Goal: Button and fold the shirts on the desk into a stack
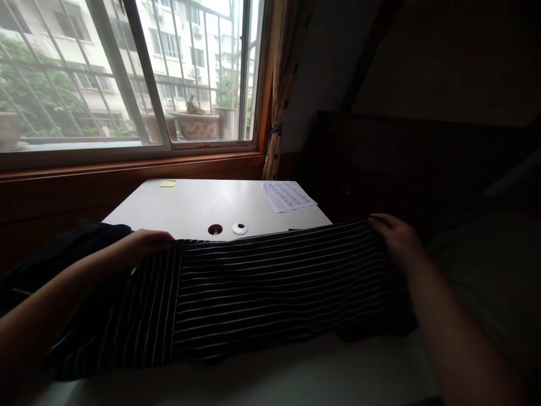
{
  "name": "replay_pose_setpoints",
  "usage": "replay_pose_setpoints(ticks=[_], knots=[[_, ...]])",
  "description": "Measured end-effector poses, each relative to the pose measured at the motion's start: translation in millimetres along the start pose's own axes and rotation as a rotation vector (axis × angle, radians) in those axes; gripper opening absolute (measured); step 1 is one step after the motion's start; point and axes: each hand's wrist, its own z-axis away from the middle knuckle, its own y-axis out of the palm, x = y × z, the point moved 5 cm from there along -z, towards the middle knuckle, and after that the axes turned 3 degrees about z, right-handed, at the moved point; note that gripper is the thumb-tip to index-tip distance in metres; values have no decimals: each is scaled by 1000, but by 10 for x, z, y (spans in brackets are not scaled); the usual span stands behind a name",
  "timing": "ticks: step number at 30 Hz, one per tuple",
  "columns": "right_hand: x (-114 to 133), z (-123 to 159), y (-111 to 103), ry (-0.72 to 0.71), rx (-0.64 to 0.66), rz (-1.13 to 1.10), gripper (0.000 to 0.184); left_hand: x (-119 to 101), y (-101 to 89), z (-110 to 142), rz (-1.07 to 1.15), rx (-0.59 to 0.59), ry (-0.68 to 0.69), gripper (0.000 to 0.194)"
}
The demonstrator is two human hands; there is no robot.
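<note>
A black shirt with thin white stripes [270,287] is stretched sideways in front of me, partly over the white table. Its stripes run lengthwise across the middle and turn upright past a seam on the left. My left hand [152,242] pinches the upper edge close to that seam. At the far right end, my right hand [395,237] grips the upper corner between thumb and fingers. The lower edge hangs unevenly, and shadow hides part of the right end.
Dark clothing [71,248] lies in a heap at the left. On the white table [194,203] are printed sheets [288,196], a yellow sticky note [168,183], an open cable hole [215,229] and a round cable cover [239,229]. Behind it is a window [203,73] with a tied curtain [276,113].
</note>
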Motion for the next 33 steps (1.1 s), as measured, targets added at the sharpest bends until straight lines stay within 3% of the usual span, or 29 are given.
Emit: replay_pose_setpoints(ticks=[3, 6, 10, 17, 24, 30, 33], knots=[[-223, -219, 521, 14, 147, 11, 45, 223, 222, -329, -11, 56, -69, 45], [-412, -333, 959, -9, 266, 151, 33, 401, 404, -466, -22, 71, -132, 43], [-627, -405, 1249, -9, 344, 225, 23, 525, 469, -479, -16, 75, -175, 45], [-840, -422, 1357, 5, 377, 268, 24, 593, 462, -410, 13, 62, -235, 42], [-853, -284, 1313, -23, 322, 240, 27, 579, 526, -255, 94, 132, -214, 47], [-717, -376, 1218, -50, 227, 228, 35, 726, 413, -301, 130, 44, -205, 54], [-643, -448, 1241, -59, 181, 274, 33, 715, 386, -367, 18, -23, -167, 47]])
